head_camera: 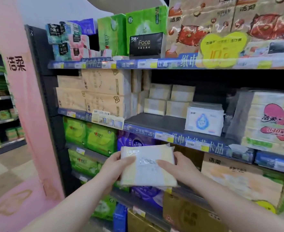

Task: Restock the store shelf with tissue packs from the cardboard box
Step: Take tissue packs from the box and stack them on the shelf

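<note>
1. Both forearms reach up from the bottom edge and converge on one tissue pack (148,166), which I hold in front of the shelving, below the level of the middle shelf (154,121).
2. My left hand (112,166) grips the pack's left edge. The thumb lies across the front near the top corner and the fingers are curled out of sight behind it.
3. My right hand (179,166) grips the right edge the same way, with the thumb stretched flat across the front face towards the printed "Face" lettering and the fingers hidden behind.
4. The pack is flat and soft, white in the middle with pale yellow bands at the sides. It is tilted slightly, with its top edge leaning away from me, and it touches no shelf.
5. Up on the middle shelf there is a bare grey patch of board, with small cream packs (169,99) stacked two high behind it.
6. Just beside that patch, to the right, a white pack with a blue drop (203,121) stands at the shelf's front edge.
7. Left of the patch, large peach bundles (96,92) are stacked two high.
8. Behind the pack in my hands, green packs (91,136) and a purple pack (134,141) sit on the shelf below.
9. A pink pillar (20,97) with printed characters stands at the left end of the shelving.
</note>
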{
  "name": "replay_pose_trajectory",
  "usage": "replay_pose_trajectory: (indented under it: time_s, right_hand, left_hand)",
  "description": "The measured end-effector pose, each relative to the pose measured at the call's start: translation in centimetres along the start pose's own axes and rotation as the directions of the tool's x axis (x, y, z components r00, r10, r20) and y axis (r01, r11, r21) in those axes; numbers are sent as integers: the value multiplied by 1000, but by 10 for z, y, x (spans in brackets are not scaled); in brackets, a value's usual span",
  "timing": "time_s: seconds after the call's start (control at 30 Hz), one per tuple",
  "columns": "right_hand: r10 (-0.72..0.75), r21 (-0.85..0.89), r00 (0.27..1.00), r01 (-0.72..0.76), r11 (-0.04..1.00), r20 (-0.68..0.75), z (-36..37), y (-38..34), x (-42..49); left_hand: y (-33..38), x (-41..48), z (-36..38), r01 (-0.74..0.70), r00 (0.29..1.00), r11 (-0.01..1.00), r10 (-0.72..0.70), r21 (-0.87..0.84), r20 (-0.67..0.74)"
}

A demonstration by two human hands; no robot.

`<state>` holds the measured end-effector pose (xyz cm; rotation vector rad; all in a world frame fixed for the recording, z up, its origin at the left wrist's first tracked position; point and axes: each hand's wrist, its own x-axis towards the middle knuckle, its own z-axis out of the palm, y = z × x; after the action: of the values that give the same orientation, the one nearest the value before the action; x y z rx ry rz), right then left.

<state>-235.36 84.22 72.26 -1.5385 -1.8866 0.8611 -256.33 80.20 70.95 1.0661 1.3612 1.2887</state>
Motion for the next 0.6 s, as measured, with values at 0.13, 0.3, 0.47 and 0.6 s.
replay_pose_trajectory:
  time_s: [0.13, 0.3, 0.47, 0.6]
  right_hand:
    - [-24, 21, 999, 25, 999, -32, -3, -1, 66]
    - [-50, 78, 996, 56, 995, -71, -18, -4, 160]
    - [-63, 75, 991, 73, 995, -122, -53, -2, 243]
    - [-47, 81, 989, 59, 995, -139, -65, 6, 290]
  left_hand:
    - [14, 60, 1, -24, 1000, 999, 24, 26, -7]
    - [47, 152, 12, -43, 998, 998, 45, 34, -54]
    - [74, 234, 39, -87, 996, 996, 87, 19, -31]
    - [77, 286, 52, -93, 995, 995, 94, 29, -36]
